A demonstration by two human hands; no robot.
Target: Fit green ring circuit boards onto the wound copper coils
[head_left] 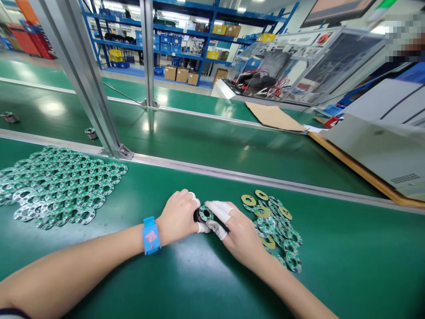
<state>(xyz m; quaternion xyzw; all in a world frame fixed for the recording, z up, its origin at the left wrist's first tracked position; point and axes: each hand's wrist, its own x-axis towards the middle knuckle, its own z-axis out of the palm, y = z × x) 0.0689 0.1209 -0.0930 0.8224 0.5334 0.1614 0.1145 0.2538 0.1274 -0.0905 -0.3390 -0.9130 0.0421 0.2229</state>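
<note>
At the middle of the green bench, my left hand (181, 213) is closed around a small dark, round motor stator, mostly hidden by the fingers. A ring-shaped green circuit board (206, 213) lies on its end, facing up. My right hand (232, 223) pinches this board at its edge between thumb and fingers. White finger cots cover fingertips on both hands, and a blue wrist strap (151, 235) is around my left wrist. Close to the right of my right hand is a loose pile of ring circuit boards (279, 226) with several yellow rings (262, 212) among them.
On the left, many ring boards (63, 184) lie in overlapping rows. Behind a metal rail runs a green conveyor belt (199, 141) carrying two wound stators (90, 133). An upright aluminium post (83, 75) stands at the rail. Cardboard (275, 116) and a grey machine housing (381, 141) are at right.
</note>
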